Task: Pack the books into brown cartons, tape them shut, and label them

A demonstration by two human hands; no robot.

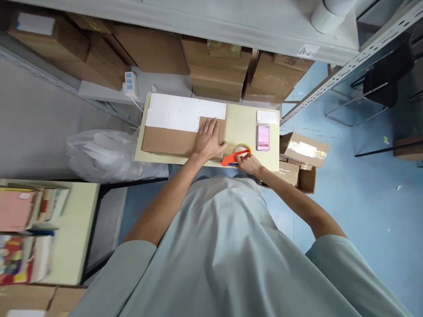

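Note:
A brown cardboard box [172, 140] lies on the pale yellow tabletop [239, 121], with white paper sheets [175, 111] across its far part. My left hand [207, 138] rests flat on the box's right part, fingers stretched toward the far side. Just right of the box, my right hand [250, 164] is closed around an orange tape dispenser [228, 159] carrying a yellow-edged roll. The dispenser's front end sits close to the box's near right corner; whether they touch I cannot tell. Farther right lie a phone [263, 137] with a pinkish screen and a white card [267, 117].
Behind the table, a shelf holds several cardboard boxes [216, 66] and a white power strip [131, 84]. A clear plastic bag [99, 154] bulges at left. Books [20, 211] are stacked on another table [71, 246]. Opened cartons [306, 149] stand on the floor at right.

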